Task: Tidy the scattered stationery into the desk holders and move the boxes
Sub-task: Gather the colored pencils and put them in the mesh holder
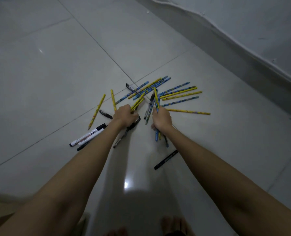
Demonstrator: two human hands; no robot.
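- The tiled floor [56,74] you are bent over fills the view, a pale wall [260,23] running along its far right.
- Your left hand [124,116] is fisted around a bundle of yellow pencils [138,102] and dark pens that stick out both ends.
- Your right hand [161,119] grips a second bundle of blue and yellow pencils [156,99].
- Just beyond both hands, the loose pencils [175,92] lie fanned across the tile joint.
- White markers [88,135] lie on the floor beside your left forearm.
- One black pen [166,159] lies beside your right forearm.
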